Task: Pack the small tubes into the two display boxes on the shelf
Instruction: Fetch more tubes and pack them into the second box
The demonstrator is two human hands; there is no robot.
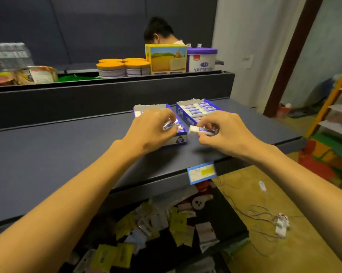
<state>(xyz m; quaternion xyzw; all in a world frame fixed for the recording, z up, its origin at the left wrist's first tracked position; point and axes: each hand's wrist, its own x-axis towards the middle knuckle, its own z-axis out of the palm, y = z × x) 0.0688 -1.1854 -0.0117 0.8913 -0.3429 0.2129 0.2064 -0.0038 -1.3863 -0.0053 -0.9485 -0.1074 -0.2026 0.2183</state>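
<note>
two tubes are pinched, one in each hand: left hand (152, 129) over the left box (178, 139), right hand's (225, 131) tube (200, 130) lying crosswise just beside it.

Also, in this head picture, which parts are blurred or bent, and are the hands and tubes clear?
Head view: wide-angle lens bends the shelf edges. Left hand and right hand are fairly sharp; each one's tube shows slight motion blur, print unreadable. Packages at upper left are smeared. Soft shadow under the hands.
</note>
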